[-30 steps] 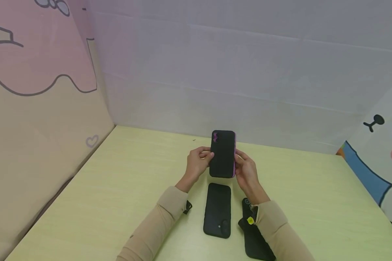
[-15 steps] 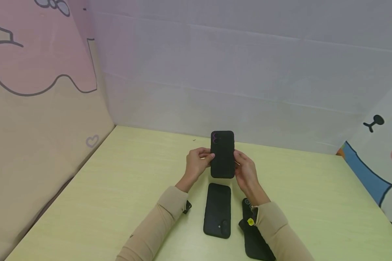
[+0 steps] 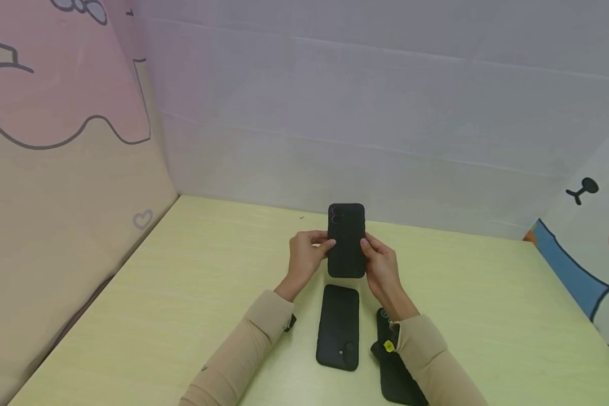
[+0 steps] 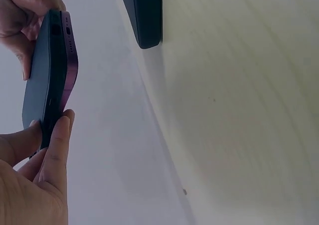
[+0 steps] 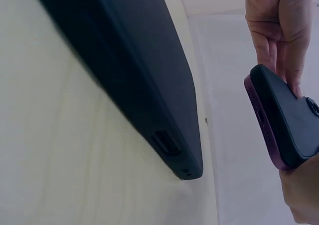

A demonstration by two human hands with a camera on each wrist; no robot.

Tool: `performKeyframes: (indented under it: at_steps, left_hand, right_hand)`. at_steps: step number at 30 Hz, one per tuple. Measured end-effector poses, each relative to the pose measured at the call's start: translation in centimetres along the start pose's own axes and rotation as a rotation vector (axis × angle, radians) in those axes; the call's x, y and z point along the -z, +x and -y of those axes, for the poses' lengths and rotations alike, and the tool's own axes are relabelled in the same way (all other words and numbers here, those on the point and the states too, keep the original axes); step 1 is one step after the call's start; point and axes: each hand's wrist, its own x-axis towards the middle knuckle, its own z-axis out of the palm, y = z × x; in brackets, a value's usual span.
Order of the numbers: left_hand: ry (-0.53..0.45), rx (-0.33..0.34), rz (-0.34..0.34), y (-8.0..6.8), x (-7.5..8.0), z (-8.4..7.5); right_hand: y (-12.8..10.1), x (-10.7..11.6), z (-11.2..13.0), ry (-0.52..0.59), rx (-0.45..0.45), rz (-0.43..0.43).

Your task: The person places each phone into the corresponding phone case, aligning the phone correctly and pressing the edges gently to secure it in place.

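Note:
Both hands hold up a purple phone in a black phone case (image 3: 347, 248), camera end on top, back towards the head camera. My left hand (image 3: 304, 256) pinches the left edge, thumb on the back. My right hand (image 3: 383, 268) grips the right edge, thumb on the back and fingers behind. In the left wrist view the purple phone's rim (image 4: 71, 60) stands out from the black case (image 4: 40, 70) along the port end. Between the forearms a second black-cased phone (image 3: 337, 327) lies on the table, its camera bump towards me; its port end looms large in the right wrist view.
A third black phone or case (image 3: 398, 378) lies partly hidden under the right forearm. Small black devices sit at both cuffs, the right one with a yellow spot (image 3: 389, 345). A pale wall sheet (image 3: 335, 113) rises behind the yellow table (image 3: 223, 254).
The purple edge that showed along the held phone's right side is covered by the case in the head view. The right thumb has come round onto the case's back.

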Motion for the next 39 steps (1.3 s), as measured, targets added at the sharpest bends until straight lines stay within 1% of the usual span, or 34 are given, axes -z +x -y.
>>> performKeyframes:
  at_steps: [3,8,11,17,20,23,25,26,30,32,33,35,39]
  left_hand:
    - [0.025,-0.032,-0.012,-0.2,-0.1,-0.1]
    - [0.026,-0.035,-0.009,-0.3,-0.2,-0.1]
    - [0.03,-0.051,-0.014,-0.4,-0.3,-0.1]
    - [0.112,-0.112,-0.037,-0.4,-0.4,0.2]
    - [0.128,-0.144,-0.021,-0.4,-0.3,0.3]
    - [0.115,-0.153,0.032,-0.3,-0.1,0.3]
    - [0.088,-0.131,0.103,-0.4,0.1,0.3]
    - [0.068,-0.105,0.148,-0.4,0.2,0.2]
    - [-0.022,0.032,0.333,-0.6,0.4,0.1]
    - [-0.038,0.083,0.39,-0.7,0.4,0.0]
    - [-0.042,0.094,0.405,-0.7,0.4,0.0]
    - [-0.033,0.106,0.412,-0.8,0.4,0.0]
    - [-0.006,0.106,0.375,-1.1,0.4,-0.1]
  right_hand:
    - [0.0,0.0,0.0,-0.006,0.01,-0.009]
    - [0.0,0.0,-0.1,-0.01,0.016,-0.022]
    - [0.0,0.0,-0.1,-0.008,0.014,-0.036]
    - [-0.2,-0.1,0.3,0.01,0.014,-0.034]
    - [-0.3,-0.2,0.5,0.038,0.004,-0.02]
    - [-0.3,-0.2,0.7,0.07,0.006,-0.02]
    - [-0.3,-0.3,0.7,0.092,0.02,-0.035]
    - [-0.2,-0.3,0.7,0.102,0.03,-0.044]
    - [-0.1,-0.4,0.7,0.127,0.073,-0.074]
    - [-0.1,-0.4,0.7,0.131,0.081,-0.084]
    - [-0.1,-0.4,0.7,0.133,0.083,-0.089]
    - [-0.2,-0.5,0.7,0.141,0.082,-0.103]
    - [-0.3,-0.6,0.6,0.152,0.081,-0.105]
